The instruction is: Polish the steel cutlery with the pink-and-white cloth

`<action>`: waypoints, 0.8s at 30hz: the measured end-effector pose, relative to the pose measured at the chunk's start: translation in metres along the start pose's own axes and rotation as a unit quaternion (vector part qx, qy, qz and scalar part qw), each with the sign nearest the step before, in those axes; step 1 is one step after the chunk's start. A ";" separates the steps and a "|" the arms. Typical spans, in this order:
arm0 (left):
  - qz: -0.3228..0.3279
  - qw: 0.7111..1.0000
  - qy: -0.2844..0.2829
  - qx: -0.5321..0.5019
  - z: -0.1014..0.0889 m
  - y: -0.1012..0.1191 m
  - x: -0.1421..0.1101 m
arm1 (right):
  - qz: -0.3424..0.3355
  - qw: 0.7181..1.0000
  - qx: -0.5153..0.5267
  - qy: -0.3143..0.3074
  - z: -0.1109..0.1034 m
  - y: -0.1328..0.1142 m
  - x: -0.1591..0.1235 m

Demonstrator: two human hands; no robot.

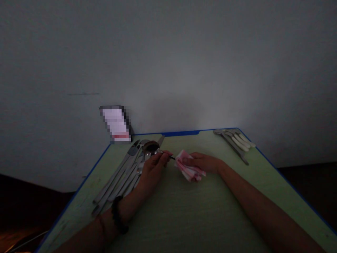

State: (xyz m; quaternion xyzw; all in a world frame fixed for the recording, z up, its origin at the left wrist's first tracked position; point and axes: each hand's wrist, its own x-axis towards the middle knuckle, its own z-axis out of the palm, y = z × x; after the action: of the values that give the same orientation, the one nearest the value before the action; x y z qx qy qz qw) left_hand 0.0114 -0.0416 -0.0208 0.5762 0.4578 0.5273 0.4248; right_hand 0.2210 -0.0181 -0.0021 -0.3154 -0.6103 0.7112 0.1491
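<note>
My left hand (155, 166) is closed round the handle of a metal spoon (151, 147), whose bowl points toward the far left. My right hand (202, 162) rests on the green table (189, 211), its fingers folded over a crumpled pink and white cloth (188, 168). The spoon's handle tip reaches toward the cloth between the two hands. A dark bead bracelet (117, 215) circles my left wrist.
Several long metal utensils (118, 179) lie in a row at the table's left side, under my left forearm. Several utensils with white handles (238, 140) lie at the far right corner. A blurred card (116, 123) leans on the grey wall. The table has a blue rim.
</note>
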 end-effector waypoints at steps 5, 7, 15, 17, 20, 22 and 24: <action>0.011 0.997 0.048 -0.056 -0.003 -0.008 0.003 | -0.003 1.000 -0.026 0.004 -0.004 0.003 0.001; 0.014 0.995 0.063 -0.080 -0.004 -0.009 0.003 | -0.003 1.000 -0.019 0.017 -0.006 0.006 0.001; 0.033 0.999 0.014 -0.040 0.000 -0.001 0.000 | -0.006 0.997 0.001 0.076 -0.006 0.010 0.002; 0.036 0.999 0.004 -0.024 0.001 0.000 -0.001 | -0.004 0.998 -0.013 0.066 -0.006 0.010 0.002; 0.036 0.999 0.009 -0.020 0.002 0.003 -0.001 | -0.006 0.999 -0.013 0.039 -0.006 0.010 0.003; 0.033 0.999 0.015 -0.028 0.002 0.003 -0.001 | -0.008 1.000 -0.009 0.026 -0.006 0.010 0.003; 0.031 0.999 0.015 -0.035 0.001 0.002 -0.001 | -0.010 1.000 -0.004 0.021 -0.006 0.009 0.003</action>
State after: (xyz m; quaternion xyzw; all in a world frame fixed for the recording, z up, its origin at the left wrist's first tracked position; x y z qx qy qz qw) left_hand 0.0125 -0.0426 -0.0190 0.5669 0.4270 0.5647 0.4212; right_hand 0.2244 -0.0137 -0.0121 -0.3243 -0.6135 0.7002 0.1678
